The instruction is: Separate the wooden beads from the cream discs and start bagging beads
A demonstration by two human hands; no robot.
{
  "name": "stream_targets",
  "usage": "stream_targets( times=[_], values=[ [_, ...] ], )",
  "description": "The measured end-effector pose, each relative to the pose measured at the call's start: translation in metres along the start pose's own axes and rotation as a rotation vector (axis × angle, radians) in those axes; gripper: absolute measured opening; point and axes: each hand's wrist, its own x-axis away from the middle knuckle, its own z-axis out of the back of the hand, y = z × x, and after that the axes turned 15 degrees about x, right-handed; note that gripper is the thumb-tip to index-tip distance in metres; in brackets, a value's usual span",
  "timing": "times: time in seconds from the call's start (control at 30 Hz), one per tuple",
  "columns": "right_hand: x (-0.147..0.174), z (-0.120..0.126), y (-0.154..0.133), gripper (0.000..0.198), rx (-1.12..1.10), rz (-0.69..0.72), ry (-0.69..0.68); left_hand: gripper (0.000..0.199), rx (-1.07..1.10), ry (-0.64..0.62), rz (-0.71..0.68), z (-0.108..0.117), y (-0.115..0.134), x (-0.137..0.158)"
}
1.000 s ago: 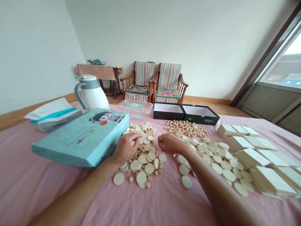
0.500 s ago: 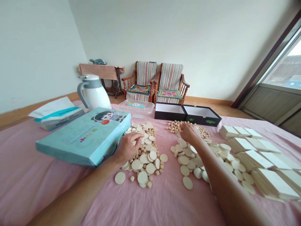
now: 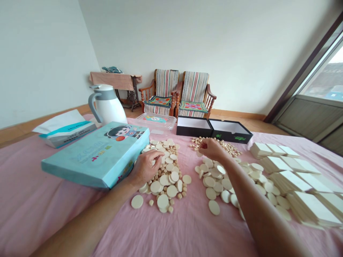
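Note:
My left hand rests at the left edge of a mixed pile of pale round wooden discs and small wooden beads. Its fingers are bent and the thumb stands a little apart; nothing shows between them. Farther out, my right hand is closed in a pinch on a wooden disc, partly hidden by the fingertips. That hand is between a heap of small beads at the back and a heap of discs nearer me. My right forearm covers part of the disc heap.
A light blue box lies left of the mixed pile, with a white jug and a tissue pack behind it. A clear plastic lid and two black trays stand at the back. Stacked wooden rectangles line the right.
My right hand has moved left, away from the small beads, and a disc now shows under its fingertips. My left hand has stayed at the pile.

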Motion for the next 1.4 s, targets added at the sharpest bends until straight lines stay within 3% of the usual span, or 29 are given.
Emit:
stream_targets(
  times=[0.1, 0.23, 0.37, 0.5, 0.6, 0.77, 1.0, 1.17, 1.3, 1.4],
  values=[
    [0.003, 0.003, -0.003, 0.011, -0.03, 0.107, -0.075, 0.019, -0.003, 0.004, 0.007, 0.0, 0.002, 0.0],
    [0.01, 0.01, -0.01, 0.014, 0.001, 0.139, -0.058, 0.018, 0.004, 0.004, 0.018, 0.001, 0.003, 0.0],
    [0.024, 0.022, -0.029, 0.014, -0.051, 0.385, -0.203, 0.019, 0.003, 0.003, 0.024, 0.001, 0.002, 0.0],
    [0.04, 0.027, -0.053, 0.041, 0.104, 0.571, -0.335, 0.019, 0.001, 0.005, 0.008, 0.001, 0.002, 0.0],
    [0.046, 0.022, -0.068, 0.047, 0.23, 0.575, -0.328, 0.02, -0.002, 0.006, -0.002, 0.0, 0.001, 0.0],
    [0.046, 0.019, -0.069, 0.032, 0.27, 0.553, -0.285, 0.02, 0.0, 0.013, 0.0, 0.0, 0.001, 0.0],
    [0.045, 0.042, -0.02, 0.03, 0.119, 0.435, -0.147, 0.02, -0.005, 0.003, 0.009, 0.001, 0.003, 0.0],
    [0.051, 0.051, 0.006, 0.034, 0.165, 0.333, -0.221, 0.02, 0.004, -0.001, -0.001, 0.001, 0.003, 0.0],
    [0.052, 0.052, -0.007, 0.027, 0.1, 0.33, -0.099, 0.021, 0.012, 0.005, -0.006, 0.002, 0.004, 0.0],
    [0.053, 0.044, -0.037, 0.022, -0.042, 0.439, -0.049, 0.02, 0.007, 0.005, -0.007, 0.002, 0.004, 0.0]
  ],
)
